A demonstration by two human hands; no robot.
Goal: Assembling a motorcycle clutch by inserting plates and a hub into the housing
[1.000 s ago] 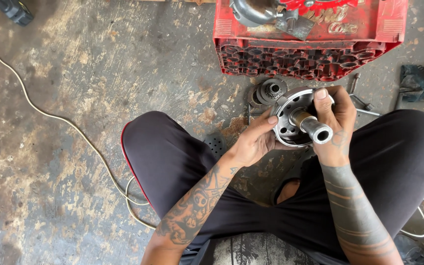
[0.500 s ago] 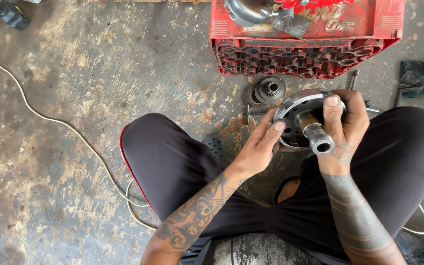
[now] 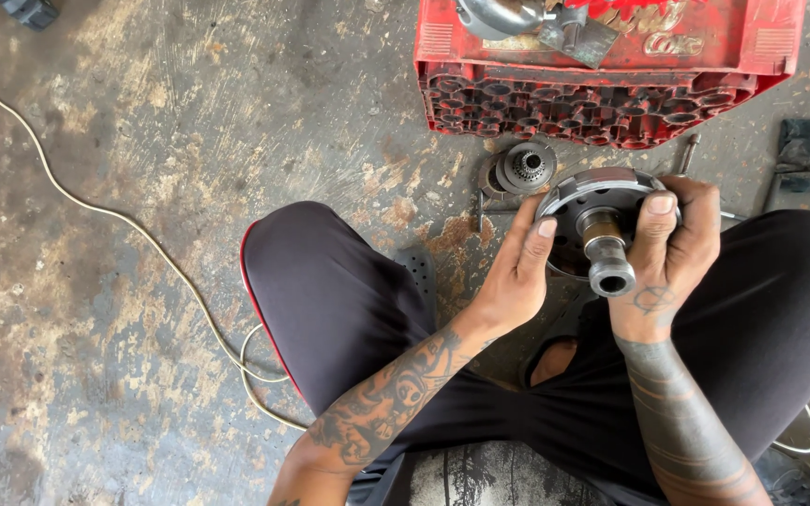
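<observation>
Between both hands (image 3: 517,272): hub (image 3: 592,211) gripped by right hand (image 3: 672,248), shaft (image 3: 607,258) toward body; left fingertips open on rim.

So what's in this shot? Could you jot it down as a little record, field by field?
Setting: stained concrete floor, person sitting cross-legged
Left hand: fingers against the rim of a round metal drum part
Right hand: grips the same part, beside its protruding shaft
On floor nearby: small toothed metal gear piece
Behind: red plastic crate holding metal parts
Also: white cable trailing across the floor
</observation>
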